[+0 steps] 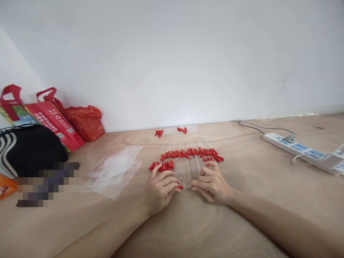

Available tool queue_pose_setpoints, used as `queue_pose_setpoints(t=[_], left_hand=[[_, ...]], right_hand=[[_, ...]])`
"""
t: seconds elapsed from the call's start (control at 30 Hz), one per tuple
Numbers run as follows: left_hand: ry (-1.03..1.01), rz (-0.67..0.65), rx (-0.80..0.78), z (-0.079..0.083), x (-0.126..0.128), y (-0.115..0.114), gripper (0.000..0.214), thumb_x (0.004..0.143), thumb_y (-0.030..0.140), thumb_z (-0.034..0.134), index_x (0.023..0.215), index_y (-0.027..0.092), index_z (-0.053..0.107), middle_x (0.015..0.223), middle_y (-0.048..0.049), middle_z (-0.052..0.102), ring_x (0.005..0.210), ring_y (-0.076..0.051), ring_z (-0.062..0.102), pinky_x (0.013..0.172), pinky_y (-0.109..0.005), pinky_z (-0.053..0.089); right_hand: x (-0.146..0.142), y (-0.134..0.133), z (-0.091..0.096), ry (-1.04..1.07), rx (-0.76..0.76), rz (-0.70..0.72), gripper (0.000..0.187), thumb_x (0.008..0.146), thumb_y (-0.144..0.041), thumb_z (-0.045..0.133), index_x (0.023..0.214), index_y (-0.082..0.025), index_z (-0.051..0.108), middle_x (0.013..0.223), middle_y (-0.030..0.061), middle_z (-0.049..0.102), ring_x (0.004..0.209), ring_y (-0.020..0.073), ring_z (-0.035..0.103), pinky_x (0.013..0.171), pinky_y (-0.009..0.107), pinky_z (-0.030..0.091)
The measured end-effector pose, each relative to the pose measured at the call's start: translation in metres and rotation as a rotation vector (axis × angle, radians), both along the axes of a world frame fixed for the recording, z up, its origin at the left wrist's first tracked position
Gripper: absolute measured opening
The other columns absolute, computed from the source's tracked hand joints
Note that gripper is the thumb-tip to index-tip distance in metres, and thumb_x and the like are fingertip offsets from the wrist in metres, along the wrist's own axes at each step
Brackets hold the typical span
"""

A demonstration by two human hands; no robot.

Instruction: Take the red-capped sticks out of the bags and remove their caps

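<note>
Near the table's front, my left hand (162, 188) pinches a red rubber bulb (181, 187). My right hand (213, 182) grips the clear glass dropper tube (187, 186) that meets the bulb's open end. The tube lies level between both hands; how deep it sits in the bulb I cannot tell. Just beyond lies a row of bare clear tubes (184, 168). Loose red bulbs (168, 165) lie beside my left fingertips, and more loose bulbs (208, 159) beyond my right hand. Behind them is a row of droppers (185, 153) with red bulbs on their near ends.
Clear plastic bags (115, 172) lie left of my hands. Another clear bag (192, 128) with red bulbs near it lies by the wall. A white power strip (303, 150) with cords is at right. Red bags (83, 122) and a black bag (32, 148) stand far left.
</note>
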State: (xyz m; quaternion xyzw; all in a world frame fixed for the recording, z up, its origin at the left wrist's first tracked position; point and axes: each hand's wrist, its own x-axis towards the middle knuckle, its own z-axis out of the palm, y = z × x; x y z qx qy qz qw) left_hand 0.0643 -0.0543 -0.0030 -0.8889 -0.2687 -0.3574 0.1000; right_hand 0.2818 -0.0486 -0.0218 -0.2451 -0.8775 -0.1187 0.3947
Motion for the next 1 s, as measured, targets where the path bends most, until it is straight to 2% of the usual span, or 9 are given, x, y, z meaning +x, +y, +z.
queue_pose_setpoints(t=[0.2, 0.37, 0.43, 0.53, 0.6, 0.67, 0.8, 1.0], left_hand=[[-0.018, -0.016, 0.001, 0.005, -0.009, -0.001, 0.015, 0.083, 0.018, 0.047, 0.073, 0.02, 0.058, 0.07, 0.0042, 0.067, 0.076, -0.015, 0.057, 0.093, -0.043, 0.026], [-0.077, 0.031, -0.002, 0.005, -0.023, 0.004, 0.01, 0.081, 0.015, 0.05, 0.081, 0.02, 0.059, 0.08, 0.0, 0.065, 0.076, -0.013, 0.056, 0.079, -0.03, 0.04], [-0.162, 0.097, -0.054, 0.006, -0.026, 0.01, 0.014, 0.083, 0.018, 0.047, 0.088, 0.019, 0.061, 0.085, -0.0035, 0.061, 0.079, -0.013, 0.056, 0.073, -0.026, 0.044], [-0.338, 0.363, -0.163, 0.008, -0.037, 0.027, 0.023, 0.083, 0.026, 0.044, 0.094, 0.017, 0.061, 0.086, -0.0062, 0.056, 0.078, -0.015, 0.056, 0.067, -0.026, 0.048], [-0.419, 0.517, -0.296, 0.008, -0.049, 0.04, 0.028, 0.079, 0.03, 0.044, 0.097, 0.015, 0.06, 0.084, -0.0061, 0.055, 0.071, -0.015, 0.057, 0.061, -0.026, 0.049], [-0.477, 0.605, -0.446, 0.006, -0.063, 0.051, 0.034, 0.074, 0.032, 0.046, 0.101, 0.014, 0.057, 0.081, -0.0047, 0.056, 0.066, -0.014, 0.057, 0.059, -0.026, 0.049], [-0.466, 0.688, -0.612, 0.002, -0.077, 0.059, 0.037, 0.066, 0.036, 0.053, 0.098, 0.015, 0.053, 0.074, -0.0016, 0.058, 0.06, -0.014, 0.056, 0.06, -0.026, 0.048], [-0.333, 0.66, -0.735, 0.006, -0.071, 0.053, 0.039, 0.068, 0.047, 0.049, 0.091, 0.016, 0.056, 0.077, -0.0047, 0.066, 0.066, -0.017, 0.061, 0.065, -0.029, 0.048]], right_hand=[[0.009, -0.003, 0.001, 0.051, -0.019, -0.013, 0.014, 0.081, -0.025, 0.049, 0.078, -0.022, 0.062, 0.048, -0.0046, 0.05, 0.061, 0.0111, 0.042, 0.086, 0.039, 0.023], [0.027, 0.002, 0.002, 0.108, -0.097, -0.226, 0.019, 0.083, -0.025, 0.045, 0.083, -0.021, 0.064, 0.055, -0.0014, 0.057, 0.063, 0.0125, 0.046, 0.083, 0.037, 0.025], [0.029, 0.007, 0.001, 0.122, -0.114, -0.32, 0.022, 0.084, -0.023, 0.042, 0.089, -0.02, 0.063, 0.063, 0.0004, 0.062, 0.064, 0.0126, 0.048, 0.082, 0.035, 0.026], [0.029, 0.017, -0.001, 0.194, -0.102, -0.451, 0.023, 0.083, -0.021, 0.042, 0.091, -0.019, 0.064, 0.068, 0.0014, 0.065, 0.064, 0.0122, 0.051, 0.08, 0.034, 0.027], [0.028, 0.023, -0.004, 0.24, -0.075, -0.51, 0.021, 0.081, -0.022, 0.044, 0.088, -0.02, 0.065, 0.068, 0.0014, 0.066, 0.064, 0.0123, 0.053, 0.079, 0.033, 0.026], [0.027, 0.028, -0.006, 0.253, -0.044, -0.54, 0.021, 0.081, -0.023, 0.046, 0.086, -0.021, 0.066, 0.066, 0.0012, 0.066, 0.065, 0.0126, 0.054, 0.078, 0.032, 0.026], [0.024, 0.033, -0.009, 0.183, -0.01, -0.526, 0.021, 0.081, -0.022, 0.045, 0.084, -0.021, 0.066, 0.066, 0.0006, 0.067, 0.064, 0.0121, 0.052, 0.077, 0.032, 0.025], [0.022, 0.032, -0.009, 0.036, -0.077, -0.497, 0.021, 0.082, -0.03, 0.047, 0.088, -0.021, 0.065, 0.068, 0.0014, 0.066, 0.071, 0.0146, 0.051, 0.079, 0.035, 0.023]])
